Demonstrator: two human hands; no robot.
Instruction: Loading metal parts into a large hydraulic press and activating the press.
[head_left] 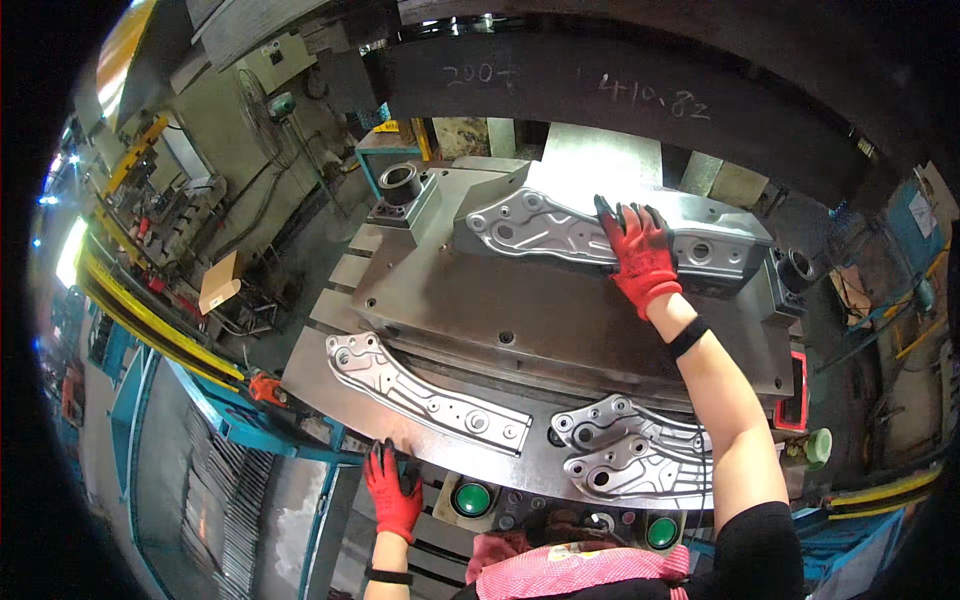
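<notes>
My right hand (640,255), in a red and black glove, lies across the middle of a long stamped metal bracket (545,228) on the far die block. Its fingers reach over the bracket's far edge and its palm is at the near edge, gripping it. Nearer me, my left hand (393,500), gloved alike, is at the table's front edge with fingers apart and nothing in it. Just beyond it, a second stamped bracket (430,402) lies on the metal table. Two more brackets (640,468) overlap at the right, partly behind my right arm.
Guide bushings (399,184) (795,268) stand at the die's corners. A dark press beam (600,80) spans overhead. Green buttons (472,498) (662,532) sit below the front edge. Yellow-and-black rails (160,315) and a blue frame (230,415) flank the left; a green cup (818,447) is right.
</notes>
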